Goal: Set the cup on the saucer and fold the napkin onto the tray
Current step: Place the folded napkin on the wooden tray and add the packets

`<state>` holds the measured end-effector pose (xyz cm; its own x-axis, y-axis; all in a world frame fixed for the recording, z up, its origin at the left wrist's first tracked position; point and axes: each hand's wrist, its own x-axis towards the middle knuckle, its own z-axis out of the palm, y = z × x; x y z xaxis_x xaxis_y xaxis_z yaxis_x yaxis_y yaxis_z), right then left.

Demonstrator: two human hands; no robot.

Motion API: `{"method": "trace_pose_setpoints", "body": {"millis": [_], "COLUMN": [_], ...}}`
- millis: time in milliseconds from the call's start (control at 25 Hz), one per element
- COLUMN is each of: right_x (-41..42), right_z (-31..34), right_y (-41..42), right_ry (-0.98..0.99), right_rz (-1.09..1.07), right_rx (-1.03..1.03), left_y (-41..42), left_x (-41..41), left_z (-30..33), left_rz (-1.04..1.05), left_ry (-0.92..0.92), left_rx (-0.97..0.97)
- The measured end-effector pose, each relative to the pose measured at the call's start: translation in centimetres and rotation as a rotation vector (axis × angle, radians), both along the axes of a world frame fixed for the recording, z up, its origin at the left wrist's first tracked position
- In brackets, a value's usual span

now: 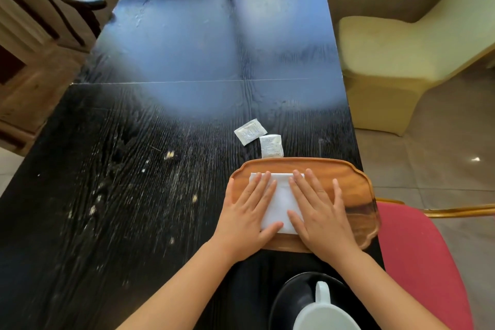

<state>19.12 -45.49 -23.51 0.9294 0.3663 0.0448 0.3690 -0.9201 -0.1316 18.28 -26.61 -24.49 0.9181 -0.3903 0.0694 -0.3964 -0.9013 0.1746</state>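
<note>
Lying under flat, spread fingers of left hand and right hand: napkin on tray.

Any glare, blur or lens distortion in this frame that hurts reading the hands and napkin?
Head view: broad bluish window glare washes the far table; wide-angle bending curves the table edges; left hand, right hand and napkin on the tray stay sharp, evenly lit.

Both flat hands, left hand and right hand, rest side by side on the folded white cloth napkin, which lies on the scalloped brown wooden tray. Beyond the fingertips lie two small white paper sachets; behind the wrists, the white handled ceramic cup sits on the round black saucer.
</note>
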Motion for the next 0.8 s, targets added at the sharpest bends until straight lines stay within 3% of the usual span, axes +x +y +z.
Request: {"method": "trace_pose_setpoints", "body": {"millis": [160,280,440,560,800], "right_x": [2.0,6.2,11.0,12.1,12.7], "right_z": [1.8,3.3,3.3,2.5,1.6], "right_y": [0.3,1.6,4.0,5.6,7.1], "right_ry": [-0.152,-0.117,0.190,0.170,0.240], "right_rz": [-0.019,-0.200,-0.453,-0.564,-0.622], "right_rx": [0.176,0.263,0.144,0.090,0.165], "left_y": [0.9,2.5,3.6,2.8,1.8], "left_x": [1.4,6.2,13.0,15.4,16.5], "left_z": [1.7,3.2,4.0,3.2,2.4], "left_rz": [-0.044,0.129,0.415,0.453,0.568], "left_ry": [-0.110,-0.215,0.059,0.222,0.280], "left_rx": [-0.172,-0.341,-0.272,-0.130,-0.231]}}
